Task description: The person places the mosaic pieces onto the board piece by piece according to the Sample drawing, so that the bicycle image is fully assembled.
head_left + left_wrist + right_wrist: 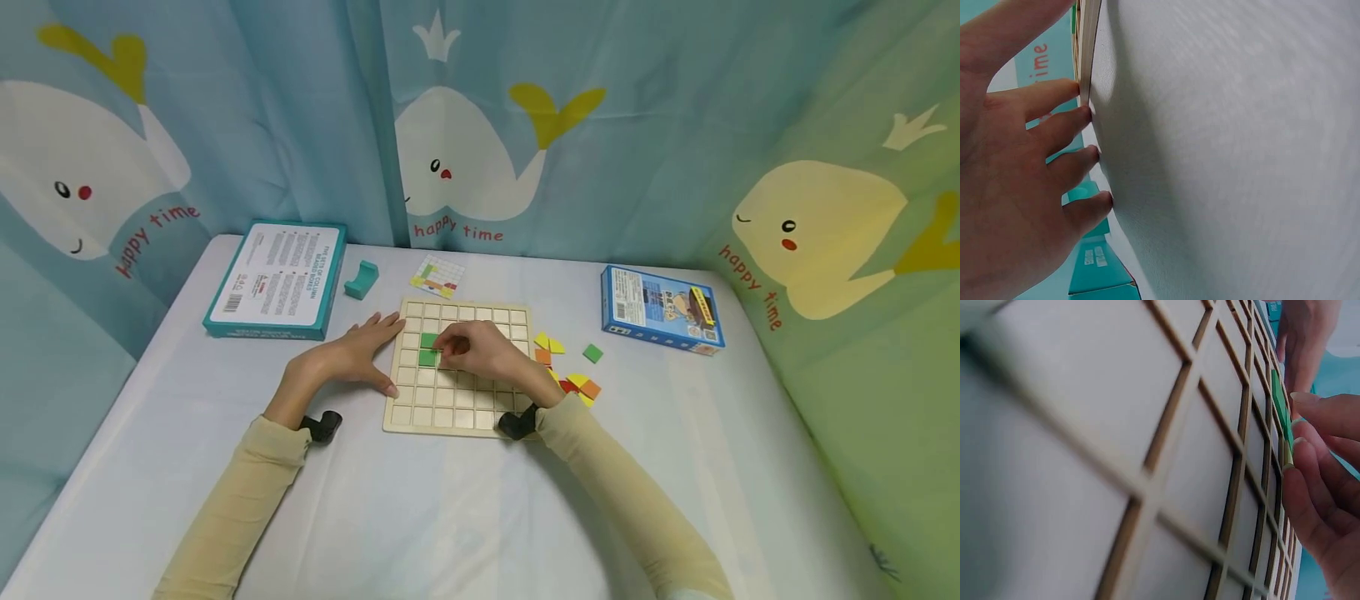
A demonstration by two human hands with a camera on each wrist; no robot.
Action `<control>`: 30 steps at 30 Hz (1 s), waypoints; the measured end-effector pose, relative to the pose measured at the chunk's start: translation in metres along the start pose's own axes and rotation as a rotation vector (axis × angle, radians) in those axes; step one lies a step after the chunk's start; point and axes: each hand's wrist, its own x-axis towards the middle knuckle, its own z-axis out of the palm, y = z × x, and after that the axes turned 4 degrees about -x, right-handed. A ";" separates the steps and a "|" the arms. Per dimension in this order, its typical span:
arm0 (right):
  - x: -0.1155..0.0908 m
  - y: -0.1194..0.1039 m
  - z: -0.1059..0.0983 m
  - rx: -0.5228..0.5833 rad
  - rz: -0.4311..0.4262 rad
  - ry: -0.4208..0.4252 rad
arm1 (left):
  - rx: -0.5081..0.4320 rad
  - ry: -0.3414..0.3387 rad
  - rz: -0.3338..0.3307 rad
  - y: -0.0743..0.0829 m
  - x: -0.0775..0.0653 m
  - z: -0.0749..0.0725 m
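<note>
A wooden grid board [453,421] lies on the table, with green square tiles [427,358] in cells left of its middle. My right hand [483,350] is over the board, its thumb and fingers pinching a small green tile [1286,428] close to the grid, largely hidden by the fingertips. My left hand [348,354] is spread, fingers straight, thumb and fingertips against the board's left edge. In the left wrist view, the left fingers [1063,131] reach that edge. Loose red, orange and yellow pieces [579,386] lie to the right, partly behind the right wrist.
A pattern card [438,275] lies behind the board. Back left are a teal box [276,279] and a small teal holder [362,280]. At the right stand a blue box [662,308] and a lone green tile [593,353]. A whale-print curtain [645,192] encloses the table.
</note>
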 end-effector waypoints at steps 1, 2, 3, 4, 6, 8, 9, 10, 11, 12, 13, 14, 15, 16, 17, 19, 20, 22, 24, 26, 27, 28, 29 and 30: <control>-0.003 0.001 -0.001 -0.002 0.005 0.011 | 0.001 0.001 -0.003 0.000 0.000 0.000; -0.006 0.002 -0.002 -0.004 0.008 0.022 | 0.001 0.002 -0.007 0.000 0.000 0.000; -0.008 0.004 -0.004 -0.006 0.010 0.031 | 0.002 0.002 -0.012 0.000 0.000 0.001; -0.011 0.005 -0.005 -0.006 0.015 0.040 | 0.002 0.001 -0.019 0.000 0.001 0.001; -0.017 0.008 -0.008 -0.009 0.020 0.055 | 0.003 0.000 -0.028 0.000 0.001 0.001; -0.023 0.012 -0.011 -0.011 0.017 0.071 | 0.003 0.000 -0.032 0.000 0.001 0.001; -0.026 0.014 -0.012 -0.010 0.016 0.080 | 0.002 0.000 -0.034 -0.001 0.001 0.001; -0.029 0.016 -0.014 -0.006 0.019 0.087 | 0.000 0.001 -0.035 -0.001 0.000 0.001; -0.033 0.018 -0.015 -0.006 0.022 0.095 | -0.003 0.003 -0.033 -0.001 0.000 0.001; -0.036 0.020 -0.017 -0.005 0.027 0.104 | -0.006 0.004 -0.034 -0.001 0.000 0.001; -0.040 0.022 -0.019 -0.007 0.028 0.112 | -0.007 0.006 -0.032 -0.001 0.000 0.002; -0.043 0.023 -0.020 -0.008 0.037 0.119 | -0.010 0.006 -0.032 -0.001 0.000 0.002; -0.047 0.024 -0.022 -0.005 0.053 0.125 | -0.010 0.007 -0.029 -0.001 0.001 0.002; -0.050 0.026 -0.024 -0.006 0.068 0.132 | -0.010 0.008 -0.027 -0.001 0.001 0.002; -0.054 0.028 -0.025 -0.006 0.080 0.139 | -0.009 0.008 -0.025 -0.001 0.001 0.002; -0.061 0.033 -0.029 -0.007 0.097 0.154 | -0.007 0.008 -0.023 -0.001 0.002 0.002; -0.064 0.035 -0.031 -0.004 0.108 0.162 | -0.006 0.008 -0.023 -0.002 0.002 0.003; -0.071 0.041 -0.034 -0.004 0.118 0.178 | -0.008 0.006 -0.026 -0.002 0.002 0.003; -0.078 0.046 -0.038 -0.003 0.132 0.192 | -0.011 0.006 -0.027 -0.002 0.002 0.003; -0.085 0.051 -0.043 -0.003 0.161 0.204 | -0.016 0.006 -0.030 -0.001 0.002 0.002; -0.088 0.053 -0.045 -0.005 0.178 0.208 | -0.017 0.006 -0.033 -0.001 0.002 0.002; -0.091 0.055 -0.047 -0.005 0.197 0.211 | -0.019 0.006 -0.033 -0.001 0.002 0.002; -0.094 0.057 -0.049 -0.007 0.216 0.216 | -0.019 0.006 -0.033 -0.001 0.002 0.002; -0.098 0.059 -0.051 -0.009 0.238 0.218 | -0.019 0.006 -0.034 0.000 0.002 0.002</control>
